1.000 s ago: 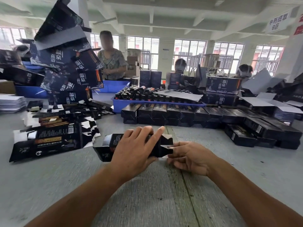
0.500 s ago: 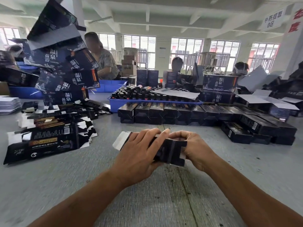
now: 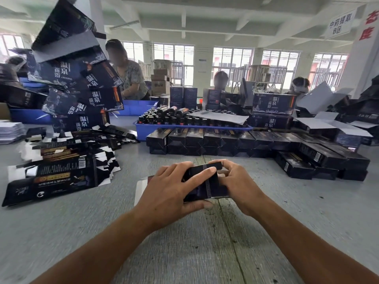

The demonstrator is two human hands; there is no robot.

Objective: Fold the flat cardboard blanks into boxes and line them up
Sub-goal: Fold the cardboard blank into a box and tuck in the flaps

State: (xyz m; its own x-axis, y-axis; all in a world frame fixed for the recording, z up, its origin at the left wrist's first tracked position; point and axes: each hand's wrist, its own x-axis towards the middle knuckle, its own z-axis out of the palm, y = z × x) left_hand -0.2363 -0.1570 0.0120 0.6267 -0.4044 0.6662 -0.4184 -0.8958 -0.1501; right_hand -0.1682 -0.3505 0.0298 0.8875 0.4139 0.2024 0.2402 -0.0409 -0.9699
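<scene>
Both hands grip one dark blue-black printed cardboard box (image 3: 205,182) just above the grey tabletop (image 3: 205,253), centre near. Left hand (image 3: 170,189) wraps its left end, fingers on top, thumb under. Right hand (image 3: 235,181) pinches the right end flap. Fanned stack of flat black cardboard blanks (image 3: 59,171) lies left. Row of folded black boxes (image 3: 225,142) sits far, before a blue plastic tray (image 3: 184,129).

The left hand (image 3: 170,191) and right hand (image 3: 238,181) are held together, fingers curled and clamped, both forearms extended forward.
</scene>
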